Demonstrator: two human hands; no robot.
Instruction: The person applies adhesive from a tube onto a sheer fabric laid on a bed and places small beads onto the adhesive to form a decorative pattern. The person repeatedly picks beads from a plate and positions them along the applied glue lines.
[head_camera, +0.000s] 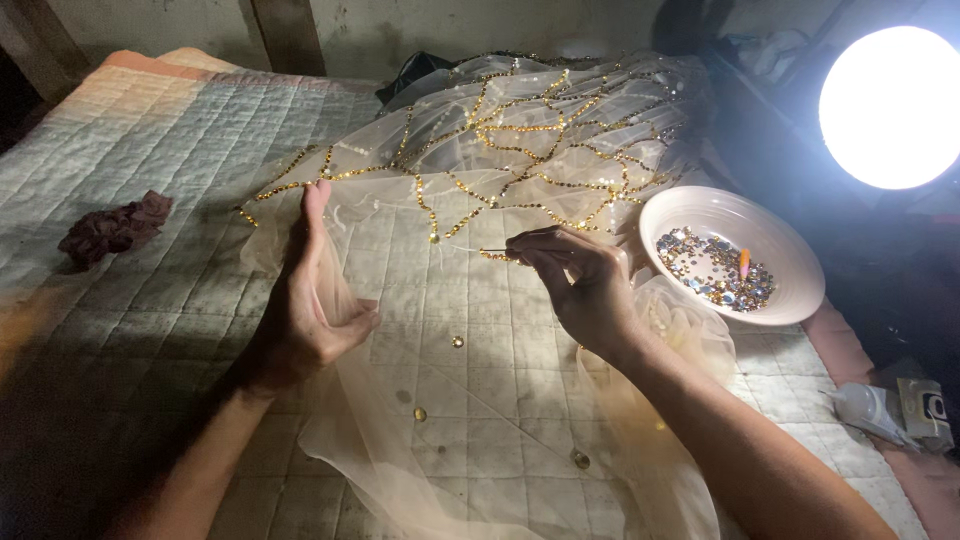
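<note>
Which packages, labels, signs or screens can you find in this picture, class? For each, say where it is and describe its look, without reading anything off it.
Small white bottle or tube: lower right edge of the quilted mat, lying on its side, rounded, plain white.
Small packet with a label: just right of the bottle, boxy, pale with a dark patch on its face.
No signs or screens in view.

two hands (310, 300), one bowl (790, 262), one lamp (893, 105)
</note>
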